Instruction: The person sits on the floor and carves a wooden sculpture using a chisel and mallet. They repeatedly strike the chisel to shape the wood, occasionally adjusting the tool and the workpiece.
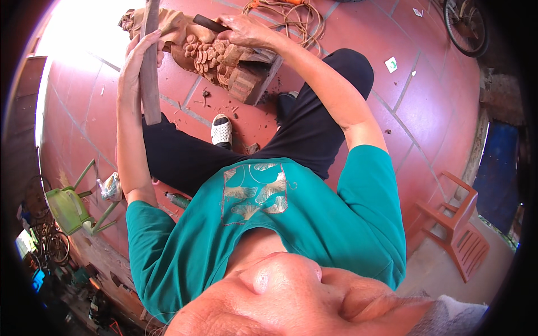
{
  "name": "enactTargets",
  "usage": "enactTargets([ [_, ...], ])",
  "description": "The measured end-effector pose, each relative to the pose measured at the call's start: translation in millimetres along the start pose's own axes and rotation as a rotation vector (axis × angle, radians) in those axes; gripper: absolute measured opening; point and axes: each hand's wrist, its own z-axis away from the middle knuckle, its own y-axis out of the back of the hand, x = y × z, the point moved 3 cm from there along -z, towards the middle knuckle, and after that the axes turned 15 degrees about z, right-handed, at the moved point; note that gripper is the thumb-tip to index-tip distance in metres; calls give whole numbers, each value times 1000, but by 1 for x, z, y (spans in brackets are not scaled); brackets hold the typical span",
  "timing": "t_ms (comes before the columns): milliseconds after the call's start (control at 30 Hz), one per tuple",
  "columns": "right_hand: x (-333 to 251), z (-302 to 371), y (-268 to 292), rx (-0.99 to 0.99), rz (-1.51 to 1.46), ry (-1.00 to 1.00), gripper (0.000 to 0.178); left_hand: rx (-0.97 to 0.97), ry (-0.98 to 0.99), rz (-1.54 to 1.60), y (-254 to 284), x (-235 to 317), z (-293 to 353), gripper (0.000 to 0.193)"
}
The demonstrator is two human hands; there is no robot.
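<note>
A carved wooden sculpture (pixel 210 59) lies on the floor in front of me, with a squared block-like base at its near right end. My left hand (pixel 136 56) is closed around a long flat wooden bar (pixel 150 84), held upright beside the sculpture's left end; its lower end reaches down by my left thigh. My right hand (pixel 249 32) grips a dark rod-like tool handle (pixel 209 23) just above the carving. Whatever is at the tool's far end cannot be made out. Wood chips (pixel 206 95) are scattered below the sculpture.
An orange cord (pixel 300 25) lies coiled beyond my right hand. A green chair (pixel 67 210) stands at left with a plastic bag (pixel 111 186) by it. At right are a reddish plastic chair (pixel 457 224) and a bicycle wheel (pixel 466 25). A green-bodied tool (pixel 178 200) lies by my left hip.
</note>
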Motion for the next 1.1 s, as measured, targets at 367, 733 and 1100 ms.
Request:
enactTargets([
  [367, 11, -5, -11, -15, -28, -24, 42, -39, 88, -13, -5, -9, 4, 40],
  [733, 30, -9, -28, 47, -26, 63, 50, -91, 140, -32, -10, -13, 9, 41],
  [1100, 10, -5, -13, -114, 103, -64, 42, -226, 198, -102, -34, -20, 22, 55],
])
